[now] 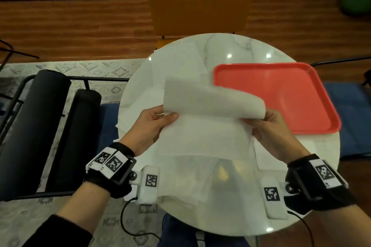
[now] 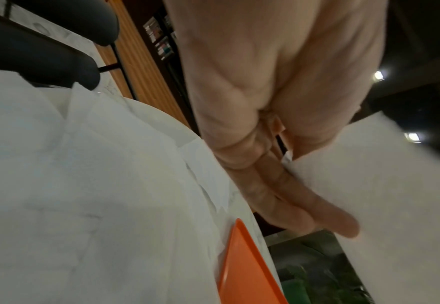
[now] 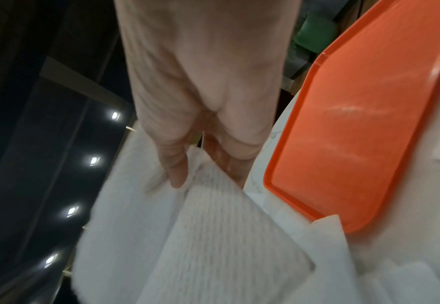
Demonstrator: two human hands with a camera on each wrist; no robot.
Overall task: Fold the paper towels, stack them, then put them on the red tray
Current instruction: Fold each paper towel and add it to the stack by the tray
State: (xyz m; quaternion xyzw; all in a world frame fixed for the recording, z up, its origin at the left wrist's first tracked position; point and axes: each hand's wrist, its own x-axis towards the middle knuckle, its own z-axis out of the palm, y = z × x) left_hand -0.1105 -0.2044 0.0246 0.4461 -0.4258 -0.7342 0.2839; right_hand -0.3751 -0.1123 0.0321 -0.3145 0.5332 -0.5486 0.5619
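Mid-fold on one paper towel (image 1: pixel 202 126): the sheet is held up off the desk (image 1: pixel 236 46), its far half curling back over toward the person, so the fold looks to be made in the air, not pressed flat. Left hand (image 1: pixel 154 126) has a closed grip on the sheet's left edge, thumb on top and fingers (image 2: pixel 278 195) underneath; right hand (image 1: pixel 273 128) pinches the right edge, at the curl, thumb and fingers (image 3: pixel 177 168) on the paper. Gripping opposite edges likely keeps the limp sheet taut enough for the edges to line up. The other paper towels (image 1: pixel 176 62) lie loose and overlapping on the desk, far-left and under the held one, probably the unfolded supply within left reach. Red tray (image 1: pixel 281 94) sits on the desk's right side, nothing on it, just beside the right hand, which reads as a short drop-off path. No folded stack visible yet. No brands or readable text; only black-and-white square marker tags on the wrist bands (image 1: pixel 112 164).
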